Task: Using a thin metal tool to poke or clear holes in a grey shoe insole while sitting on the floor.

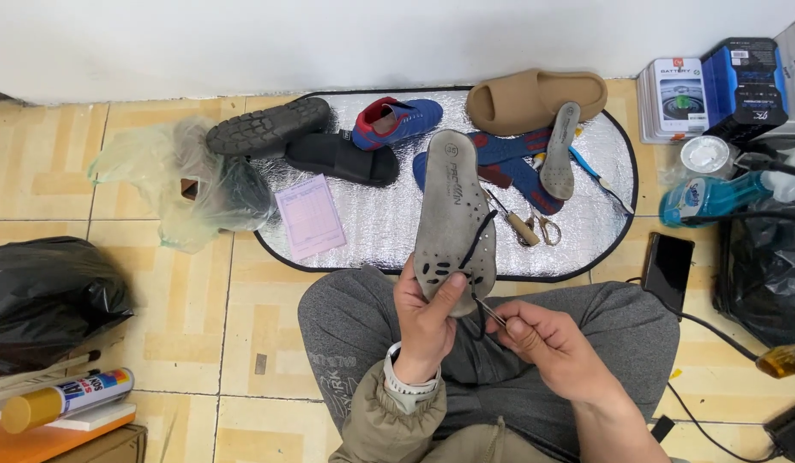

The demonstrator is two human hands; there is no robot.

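My left hand (427, 317) holds a grey shoe insole (453, 210) upright by its lower end, thumb pressed on its face. A dark thread (477, 240) runs down the insole's right edge. My right hand (548, 343) pinches a thin metal needle or awl (490, 310) whose tip meets the insole's lower edge. Both hands are over my lap in grey trousers.
A silver mat (389, 225) on the tiled floor carries a blue shoe (397, 120), black slide, tan slide (535, 96), a second insole (559, 153), scissors (543, 228) and a pink paper. A phone (668, 267), spray bottle, boxes and black bags lie right; a spray can (67, 399) lies left.
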